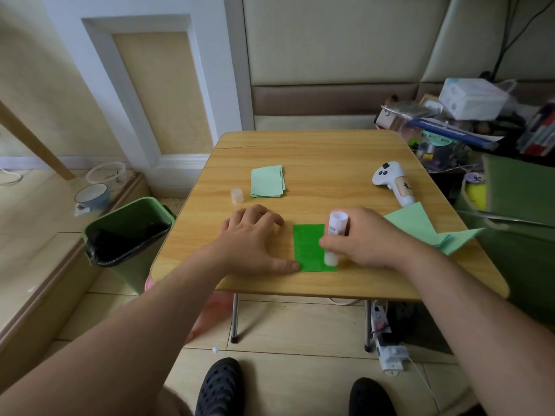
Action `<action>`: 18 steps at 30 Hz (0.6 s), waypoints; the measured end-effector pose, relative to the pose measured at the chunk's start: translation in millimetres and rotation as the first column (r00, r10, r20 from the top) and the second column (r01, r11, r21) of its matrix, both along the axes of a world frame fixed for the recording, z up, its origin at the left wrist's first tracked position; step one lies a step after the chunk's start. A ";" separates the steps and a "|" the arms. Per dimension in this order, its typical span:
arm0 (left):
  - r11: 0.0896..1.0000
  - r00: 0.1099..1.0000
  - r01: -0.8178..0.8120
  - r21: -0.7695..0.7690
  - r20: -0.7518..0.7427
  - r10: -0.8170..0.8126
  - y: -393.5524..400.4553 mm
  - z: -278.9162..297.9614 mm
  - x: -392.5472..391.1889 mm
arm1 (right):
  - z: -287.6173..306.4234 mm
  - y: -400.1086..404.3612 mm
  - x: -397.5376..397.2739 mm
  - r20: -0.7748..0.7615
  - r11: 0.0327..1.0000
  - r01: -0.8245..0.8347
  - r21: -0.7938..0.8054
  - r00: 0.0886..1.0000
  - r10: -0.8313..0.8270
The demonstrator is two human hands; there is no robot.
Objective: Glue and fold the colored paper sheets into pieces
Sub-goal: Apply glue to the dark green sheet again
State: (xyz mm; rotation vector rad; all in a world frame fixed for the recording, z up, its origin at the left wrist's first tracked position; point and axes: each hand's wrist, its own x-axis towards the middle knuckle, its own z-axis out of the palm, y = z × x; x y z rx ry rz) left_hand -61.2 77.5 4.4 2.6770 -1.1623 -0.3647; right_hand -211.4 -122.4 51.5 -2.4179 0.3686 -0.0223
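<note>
Flanking green sheet: cap, controller

I count one dark green sheet, one glue stick, one cap, one folded stack, one controller, one bin.

dark green sheet flat, glue stick upright

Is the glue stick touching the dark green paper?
Touching. The head view shows the glue stick, gripped by the right hand, with its lower tip pressed onto the dark green paper.
</note>
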 end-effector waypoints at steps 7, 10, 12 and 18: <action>1.000 1.000 0.007 0.000 0.004 -0.007 0.0 -1.1 0.8 | -9.9 -3.7 13.8 0.226 0.975 0.211 0.075 0.948 -0.223; 1.000 1.000 0.003 0.001 0.009 -0.003 -0.2 -1.7 0.8 | -13.4 1.0 19.9 0.215 0.977 0.214 0.019 0.953 -0.213; 1.000 1.000 0.001 0.001 0.005 -0.001 0.4 -2.1 0.8 | -14.0 4.6 22.8 0.205 0.978 0.208 -0.032 0.959 -0.198; 1.000 1.000 -0.011 -0.014 0.012 0.011 0.0 -2.4 0.0 | -18.6 12.1 30.7 0.170 0.969 0.183 -0.168 0.973 -0.154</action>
